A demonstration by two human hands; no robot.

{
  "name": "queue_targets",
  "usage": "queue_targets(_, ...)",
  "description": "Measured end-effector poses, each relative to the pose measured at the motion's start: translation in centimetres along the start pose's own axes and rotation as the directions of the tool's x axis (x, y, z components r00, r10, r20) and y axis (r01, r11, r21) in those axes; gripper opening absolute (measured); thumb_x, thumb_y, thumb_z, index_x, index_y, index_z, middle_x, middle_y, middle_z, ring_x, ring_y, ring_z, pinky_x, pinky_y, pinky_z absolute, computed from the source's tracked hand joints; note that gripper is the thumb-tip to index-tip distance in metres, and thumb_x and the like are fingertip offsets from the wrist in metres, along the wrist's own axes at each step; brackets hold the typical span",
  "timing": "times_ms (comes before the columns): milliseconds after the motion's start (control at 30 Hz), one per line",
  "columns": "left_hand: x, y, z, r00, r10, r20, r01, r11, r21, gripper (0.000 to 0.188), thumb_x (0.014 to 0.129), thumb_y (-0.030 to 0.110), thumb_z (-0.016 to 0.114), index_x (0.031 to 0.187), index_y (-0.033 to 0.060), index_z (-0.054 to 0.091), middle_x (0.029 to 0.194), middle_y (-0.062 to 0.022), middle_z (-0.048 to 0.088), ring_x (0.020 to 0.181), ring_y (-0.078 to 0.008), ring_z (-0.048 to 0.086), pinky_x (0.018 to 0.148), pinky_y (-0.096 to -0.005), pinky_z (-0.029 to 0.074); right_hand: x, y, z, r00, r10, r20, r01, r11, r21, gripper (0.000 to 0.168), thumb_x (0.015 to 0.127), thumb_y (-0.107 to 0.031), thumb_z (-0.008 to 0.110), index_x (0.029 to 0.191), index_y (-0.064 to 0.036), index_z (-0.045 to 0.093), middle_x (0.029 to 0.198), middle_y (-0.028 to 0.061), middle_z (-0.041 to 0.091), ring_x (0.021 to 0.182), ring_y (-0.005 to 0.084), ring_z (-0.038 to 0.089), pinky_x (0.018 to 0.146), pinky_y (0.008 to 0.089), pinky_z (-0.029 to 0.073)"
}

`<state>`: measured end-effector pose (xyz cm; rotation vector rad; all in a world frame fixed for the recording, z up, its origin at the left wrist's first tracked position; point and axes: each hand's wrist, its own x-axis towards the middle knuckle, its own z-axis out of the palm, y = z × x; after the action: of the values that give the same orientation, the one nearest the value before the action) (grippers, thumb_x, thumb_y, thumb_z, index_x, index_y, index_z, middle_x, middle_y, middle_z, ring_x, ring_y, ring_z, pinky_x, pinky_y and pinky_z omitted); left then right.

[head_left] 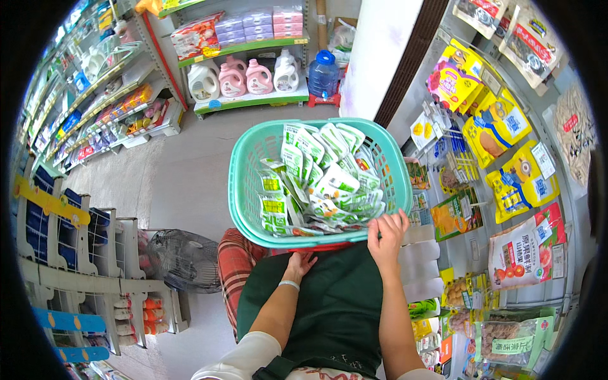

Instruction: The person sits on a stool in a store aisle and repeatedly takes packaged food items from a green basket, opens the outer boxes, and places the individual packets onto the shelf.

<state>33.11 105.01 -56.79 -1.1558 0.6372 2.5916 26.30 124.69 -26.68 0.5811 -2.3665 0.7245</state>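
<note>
A turquoise plastic basket (244, 209) stands in front of me, over the lap of my dark green apron (327, 285). It is heaped with small white and green packets (332, 183), some of them upright and others lying flat. My right hand (388, 235) has its fingers curled at the basket's near right corner, on the rim. Below the near rim is my left hand (300, 266), close to a red edge (323, 247) under the basket. Its fingers are partly hidden, so whether it grips anything is unclear.
Hanging snack bags (510, 178) crowd the rack at my right. On my left, a black wire-caged fan (183, 261) stands beside white wire racks (90, 280). Ahead are laundry detergent bottles (259, 77) on a shelf and a blue water container (324, 75). A white pillar (375, 57) rises beyond the basket.
</note>
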Motion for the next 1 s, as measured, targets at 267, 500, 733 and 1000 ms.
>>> queue_targets(267, -9.3, 5.1, 2.0, 0.991, 0.032, -0.127, 0.066, 0.719, 0.691, 0.024, 0.085, 0.014, 0.052, 0.103, 0.0001, 0.057, 0.102, -0.0121, 0.058, 0.105, -0.0260, 0.054, 0.100, -0.0468, 0.038, 5.7, -6.0, 2.0, 0.926, 0.029, 0.376, -0.219, 0.853, 0.474, 0.013, 0.080, -0.014, 0.065, 0.079, 0.000, 0.064, 0.068, 0.0119, 0.061, 0.063, 0.0279, 0.061, 0.060, 0.0365, 0.047)
queue_targets(500, -23.7, 13.0, 5.1, 0.906, 0.179, 0.384, -0.410, 0.144, 0.900, 0.046, 0.087, 0.023, 0.059, 0.121, -0.0066, 0.052, 0.118, -0.0186, 0.060, 0.107, -0.0260, 0.058, 0.091, -0.0344, 0.045, 5.9, -10.8, 9.5, 0.625, -0.018, 0.780, 0.000, 1.000, 0.023, 0.038, 0.075, -0.041, 0.069, 0.069, -0.003, 0.070, 0.061, 0.0194, 0.061, 0.060, 0.0347, 0.062, 0.062, 0.0427, 0.050)
queue_targets(733, -26.1, 13.5, 6.3, 0.679, 0.540, 0.497, -0.704, 0.285, 0.651, 0.046, 0.087, 0.017, 0.058, 0.125, -0.0055, 0.045, 0.113, -0.0216, 0.059, 0.099, -0.0277, 0.060, 0.086, -0.0351, 0.048, 5.5, -10.3, 10.3, 0.647, 0.076, 0.759, -0.064, 0.997, -0.046, 0.047, 0.072, -0.045, 0.068, 0.061, 0.000, 0.066, 0.062, 0.0208, 0.062, 0.060, 0.0383, 0.062, 0.059, 0.0466, 0.049)
queue_targets(1000, -27.8, 11.9, 9.1, 0.325, 0.819, 0.473, -0.612, -0.198, 0.765, 0.071, 0.076, 0.006, 0.063, 0.136, -0.0056, 0.026, 0.134, -0.0325, 0.028, 0.127, -0.0454, 0.029, 0.107, -0.0456, 0.030, 4.8, -9.7, 10.6, 0.873, 0.014, 0.488, -0.052, 0.997, 0.063, 0.022, 0.083, -0.019, 0.057, 0.074, 0.000, 0.059, 0.069, 0.0230, 0.059, 0.070, 0.0428, 0.059, 0.060, 0.0496, 0.044)
